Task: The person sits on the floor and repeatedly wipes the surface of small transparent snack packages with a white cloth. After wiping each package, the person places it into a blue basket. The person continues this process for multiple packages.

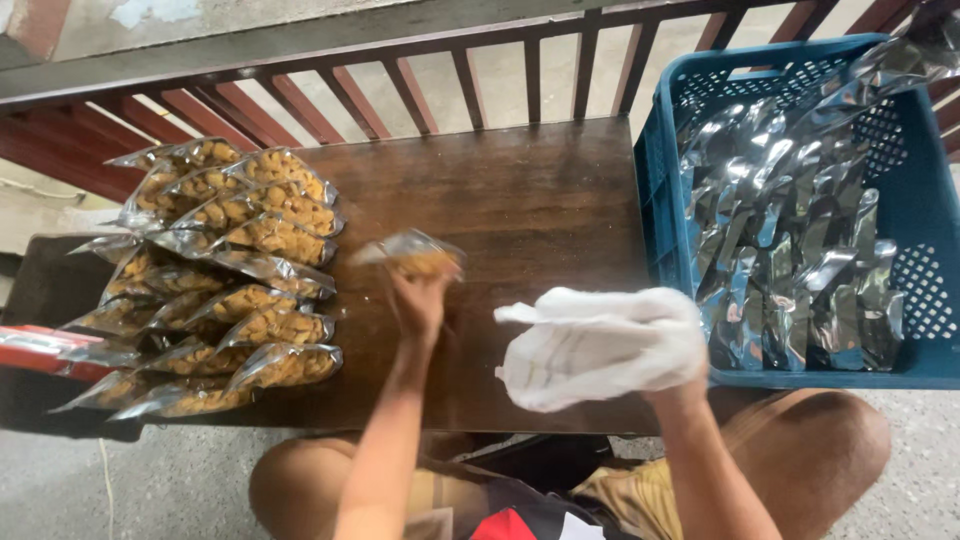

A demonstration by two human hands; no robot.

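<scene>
A small clear packet (412,255) of golden snack sits just left of the frame's centre, pinched at its lower edge by the left hand (418,303). That hand reaches up from the bottom of the frame, forearm nearly straight, fingers closed on the packet and holding it above the table (520,190); motion blur hides whether the packet touches the wood. The right hand (668,345) is right of centre, low in the frame, wrist bent inward, and closed around a white bag (590,345) that bulges toward the left hand. The two hands are apart, with a strip of bare wood between them.

To the left, a pile of filled packets (225,275) lies in overlapping rows, covering the table's left third and reaching to its near edge. A red strip (40,350) pokes in at the left edge, below the pile. The middle of the table, from the packet up to the far edge, is bare dark wood. A blue crate (925,200) stands against the table's right edge in the upper right, stuffed with silver pouches (790,240). A red-brown railing (480,80) runs across the top, just behind the table. The person's knees show at the bottom.
</scene>
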